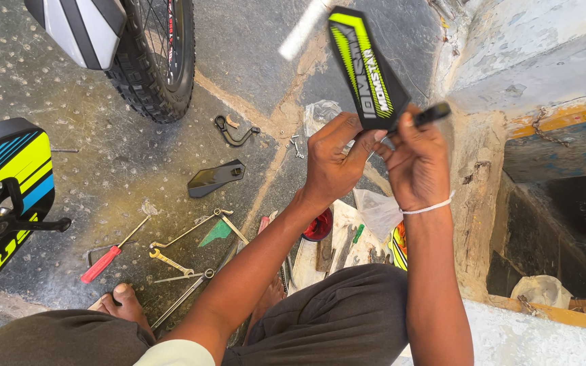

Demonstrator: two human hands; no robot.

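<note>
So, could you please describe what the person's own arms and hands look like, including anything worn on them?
Both forearms are bare, with no gloves on the left hand or the right hand. A thin white band circles the right wrist. A pale cream sleeve edge shows at the upper left arm. No rings or watch are visible.

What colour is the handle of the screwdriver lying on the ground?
Red. The screwdriver lies on the floor left of the wrenches, clearest in the head view.

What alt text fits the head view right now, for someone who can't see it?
Both hands, left hand and right hand, hold up a black and neon-yellow bicycle panel. Below on the floor lie a red-handled screwdriver, a spanner and a knobby tyre.
</note>
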